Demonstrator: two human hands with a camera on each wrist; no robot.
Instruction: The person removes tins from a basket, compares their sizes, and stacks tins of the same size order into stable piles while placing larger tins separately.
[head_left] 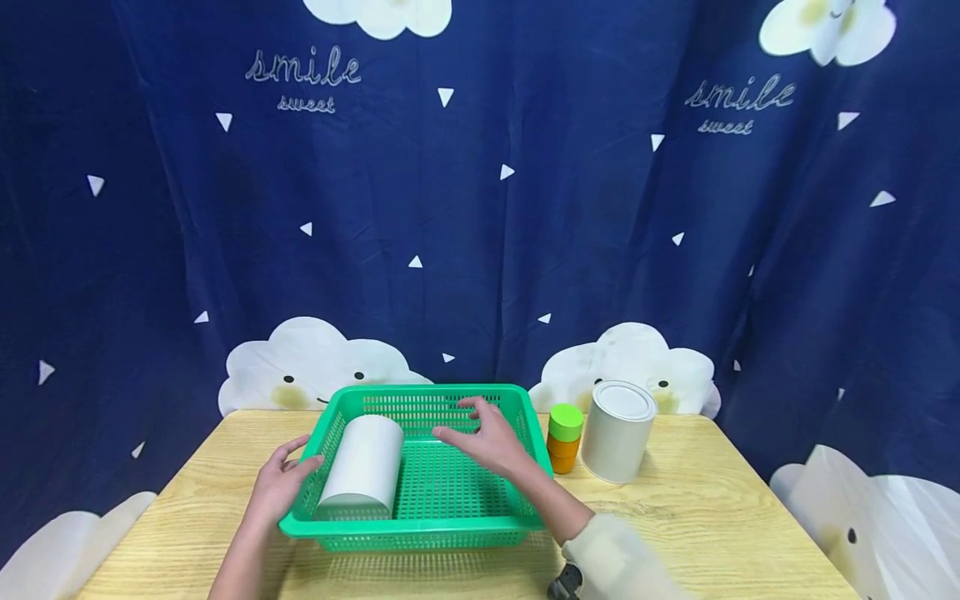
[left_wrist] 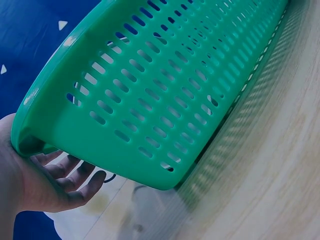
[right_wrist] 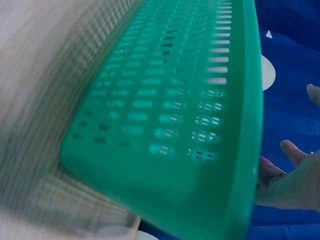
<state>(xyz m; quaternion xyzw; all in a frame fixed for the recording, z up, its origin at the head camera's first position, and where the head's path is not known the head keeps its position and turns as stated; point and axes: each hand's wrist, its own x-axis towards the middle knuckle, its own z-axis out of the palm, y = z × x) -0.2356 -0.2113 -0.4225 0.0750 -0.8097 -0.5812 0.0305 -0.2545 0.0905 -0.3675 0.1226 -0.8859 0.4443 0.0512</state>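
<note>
A green plastic basket (head_left: 420,523) with slotted walls sits on the table. A plain white cylinder (head_left: 363,458) lies on its side along the basket's left part. At the left rim my left hand (head_left: 277,483) grips the edge, its thumb over the top; in the left wrist view the fingers (left_wrist: 75,182) curl beneath the rim. My right hand (head_left: 491,437) hovers over the basket's right half, its fingers spread and holding nothing. The right wrist view shows that right hand (right_wrist: 292,177) beyond the basket's blurred wall, partly hidden by the rim.
Right of the basket stands an orange jar (head_left: 564,440) with a green lid. Beside it is an upright white can (head_left: 619,433) with a round lid. The wooden table (head_left: 712,517) ends at a dark blue curtain (head_left: 480,208) with clouds and triangles.
</note>
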